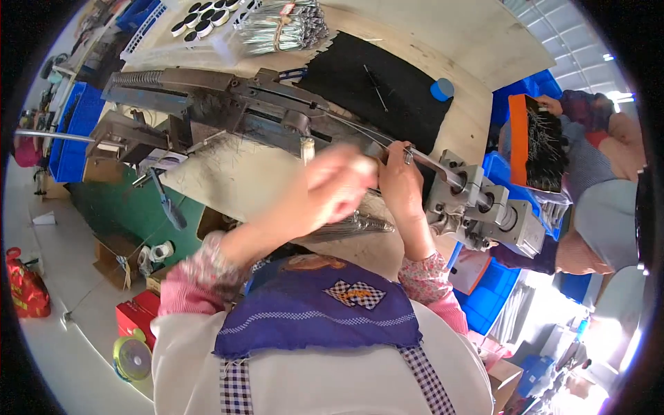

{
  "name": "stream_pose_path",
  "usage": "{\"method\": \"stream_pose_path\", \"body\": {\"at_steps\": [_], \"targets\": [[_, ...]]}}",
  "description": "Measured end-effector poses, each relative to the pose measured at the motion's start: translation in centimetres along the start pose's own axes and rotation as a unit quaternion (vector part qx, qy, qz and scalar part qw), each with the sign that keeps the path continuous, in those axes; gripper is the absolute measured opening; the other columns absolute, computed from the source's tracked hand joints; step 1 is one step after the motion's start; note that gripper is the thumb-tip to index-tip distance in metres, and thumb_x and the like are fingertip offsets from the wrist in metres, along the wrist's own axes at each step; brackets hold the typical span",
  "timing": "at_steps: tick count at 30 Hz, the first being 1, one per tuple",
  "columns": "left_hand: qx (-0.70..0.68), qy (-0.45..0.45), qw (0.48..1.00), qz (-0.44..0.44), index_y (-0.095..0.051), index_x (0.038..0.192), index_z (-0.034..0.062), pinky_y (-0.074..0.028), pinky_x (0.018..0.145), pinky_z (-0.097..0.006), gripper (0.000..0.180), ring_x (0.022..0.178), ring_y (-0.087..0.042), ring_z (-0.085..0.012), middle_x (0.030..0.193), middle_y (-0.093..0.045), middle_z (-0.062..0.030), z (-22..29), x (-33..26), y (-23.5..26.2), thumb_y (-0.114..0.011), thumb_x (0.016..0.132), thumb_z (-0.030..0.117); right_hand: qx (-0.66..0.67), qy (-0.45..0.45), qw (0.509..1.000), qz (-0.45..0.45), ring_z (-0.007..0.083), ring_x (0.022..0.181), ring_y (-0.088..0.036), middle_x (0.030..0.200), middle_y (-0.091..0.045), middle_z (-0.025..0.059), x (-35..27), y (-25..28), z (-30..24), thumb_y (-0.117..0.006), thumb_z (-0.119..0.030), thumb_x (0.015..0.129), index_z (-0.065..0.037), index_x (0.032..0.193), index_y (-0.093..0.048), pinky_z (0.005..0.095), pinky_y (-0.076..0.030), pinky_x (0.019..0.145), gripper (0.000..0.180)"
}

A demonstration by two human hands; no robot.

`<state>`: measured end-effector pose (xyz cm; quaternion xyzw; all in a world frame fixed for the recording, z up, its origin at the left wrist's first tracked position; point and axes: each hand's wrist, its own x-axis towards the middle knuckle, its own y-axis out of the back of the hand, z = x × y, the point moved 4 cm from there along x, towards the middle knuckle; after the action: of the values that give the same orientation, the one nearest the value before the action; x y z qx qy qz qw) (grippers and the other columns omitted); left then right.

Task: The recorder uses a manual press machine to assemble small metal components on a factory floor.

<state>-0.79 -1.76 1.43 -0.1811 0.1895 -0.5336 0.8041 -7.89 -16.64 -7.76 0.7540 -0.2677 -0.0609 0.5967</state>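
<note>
My left hand [328,194] is smeared by motion in front of the long dark metal machine [270,100], close to my right hand. What its fingers do is hidden by the blur. My right hand [402,183] is closed at the left end of a steel shaft [434,166], where thin metal rods [356,126] run in from the machine. Whatever lies inside its fingers is too small to name. To the right, the shaft passes through grey bearing blocks [462,181]. Below both hands lies a bundle of thin metal pieces [356,226], partly hidden by my left hand.
Black cloth [415,114] on the bench carries a slim tool [375,88] and a blue round cap [441,89]. Behind are a bundle of metal rods [287,31] and a white crate [142,38] of round black-topped containers. At right, a person [588,121] is beside an orange-edged box [517,142].
</note>
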Motion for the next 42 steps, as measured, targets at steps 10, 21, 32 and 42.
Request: {"method": "stream_pose_path", "body": {"at_steps": [10, 21, 32, 42], "targets": [[-0.105, 0.066, 0.976, 0.18, -0.052, 0.083, 0.0093, -0.024, 0.04, -0.023, 0.025, 0.044, -0.034, -0.0057, 0.06, -0.038, 0.0068, -3.5, 4.1, 1.5, -0.053, 0.096, 0.031, 0.087, 0.101, 0.991, -0.021, 0.032, 0.081, -0.058, 0.089, -0.055, 0.0125, -3.5, 4.4, -2.4, -0.065, -0.012, 0.075, -0.004, 0.086, -0.051, 0.0408, -0.051, 0.065, 0.02], [-0.006, -0.074, 0.962, 0.264, -0.061, 0.087, 0.0045, -0.035, 0.05, -0.02, 0.009, 0.058, -0.046, -0.0062, 0.066, -0.049, 0.0044, -3.3, 4.4, 2.7, -0.059, 0.089, 0.013, 0.228, 0.194, 0.95, 0.084, 0.0317, 0.072, -0.062, 0.075, -0.059, 0.0117, -3.3, 12.8, -4.7, -0.058, -0.007, 0.076, -0.005, 0.091, -0.055, 0.0426, -0.05, 0.063, 0.016], [0.083, -0.109, 0.945, 0.296, -0.057, 0.088, 0.004, -0.024, 0.048, -0.022, 0.015, 0.056, -0.033, -0.0049, 0.064, -0.038, 0.006, -3.4, 4.2, 4.1, -0.056, 0.091, 0.018, 0.303, 0.11, 0.942, 0.093, 0.0337, 0.081, -0.062, 0.086, -0.061, 0.0144, -5.2, 11.2, -3.2, -0.056, -0.007, 0.076, -0.003, 0.101, -0.059, 0.041, -0.051, 0.071, 0.026], [-0.043, -0.039, 0.97, 0.236, -0.056, 0.086, 0.0062, -0.025, 0.045, -0.024, 0.019, 0.047, -0.031, -0.0064, 0.058, -0.036, 0.0049, -3.7, 4.3, 1.6, -0.049, 0.097, 0.02, 0.151, 0.175, 0.965, -0.125, 0.0349, 0.086, -0.064, 0.093, -0.065, 0.0195, 9.1, 7.7, -2.4, -0.062, -0.015, 0.082, -0.004, 0.098, -0.065, 0.04, -0.051, 0.075, 0.02]]}}
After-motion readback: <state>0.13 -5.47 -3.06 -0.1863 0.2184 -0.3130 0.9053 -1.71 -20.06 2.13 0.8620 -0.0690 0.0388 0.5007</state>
